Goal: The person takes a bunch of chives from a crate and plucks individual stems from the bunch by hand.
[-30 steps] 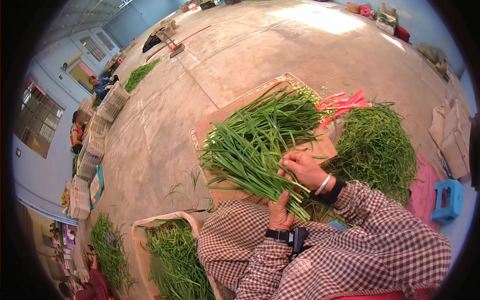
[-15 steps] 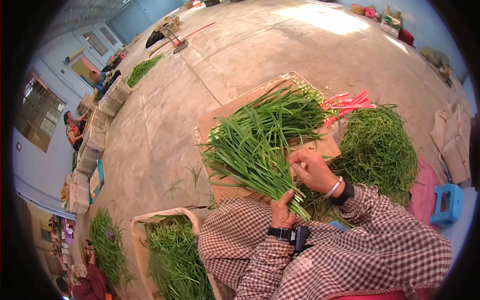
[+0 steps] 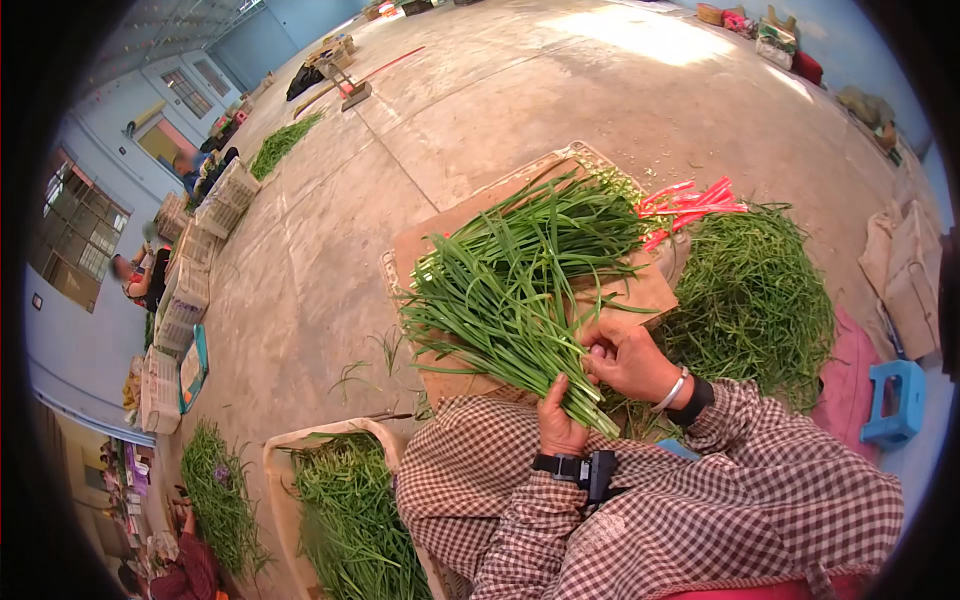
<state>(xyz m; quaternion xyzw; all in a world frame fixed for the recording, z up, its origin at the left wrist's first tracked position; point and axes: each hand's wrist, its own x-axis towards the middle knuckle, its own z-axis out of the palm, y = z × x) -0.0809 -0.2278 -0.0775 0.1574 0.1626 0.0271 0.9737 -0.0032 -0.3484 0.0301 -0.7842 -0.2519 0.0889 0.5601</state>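
Note:
A bunch of long green stalks (image 3: 500, 320) lies slanted over the near edge of a brown board (image 3: 410, 245), its pale ends towards my lap. My left hand (image 3: 563, 420) is wrapped round the bunch close to those ends. Right beside it, my right hand (image 3: 630, 362) has its fingers pinched together at the bunch's right side; whatever is between the fingertips is too small to make out. More green stalks (image 3: 590, 225) are heaped on the far part of the board. Red-and-white strips (image 3: 690, 205) lie at the board's right corner.
A big green pile (image 3: 755, 300) rests right of the board, near a blue stool (image 3: 892, 405). At lower left stands a crate of greens (image 3: 280, 480), with another green heap (image 3: 215, 490) beyond. People sit behind white crates (image 3: 180, 300) along the left wall.
My right hand lifted off the bunch, then came back down to it near my left hand. My left hand has kept its hold. The seated people at the left shifted.

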